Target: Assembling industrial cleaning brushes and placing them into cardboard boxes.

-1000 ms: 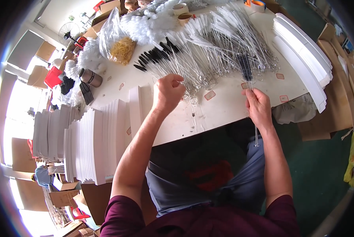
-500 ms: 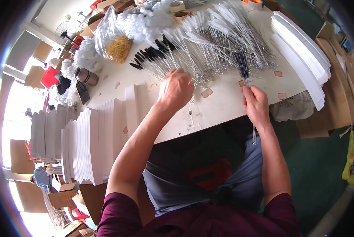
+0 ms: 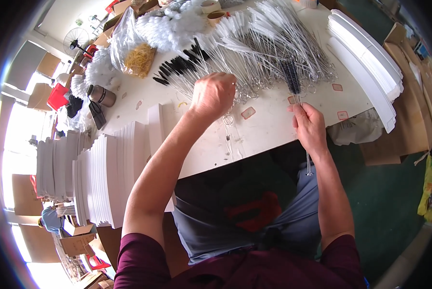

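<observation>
My right hand [image 3: 308, 126] is closed on a bunch of thin wire brushes with dark bristle heads [image 3: 291, 76]; their wire stems run down past my wrist. My left hand [image 3: 214, 95] reaches over the near edge of a big heap of wire-handled brushes [image 3: 269, 43] spread across the white table [image 3: 264, 135], fingers curled down among the wire loops. Whether it grips one is hidden by the back of the hand. Black-bristled brushes [image 3: 177, 70] lie at the heap's left side.
Stacks of flat white cardboard [image 3: 100, 178] stand at the table's left and another stack [image 3: 370, 67] curves along the right edge. A clear bag of yellow rubber bands [image 3: 138, 58], a metal flask [image 3: 102, 95], tape rolls [image 3: 215, 14] and white fluffy brushes [image 3: 172, 29] lie behind.
My left hand has moved forward and up into the brush heap. My right hand has risen slightly, holding the dark-headed brushes more upright.
</observation>
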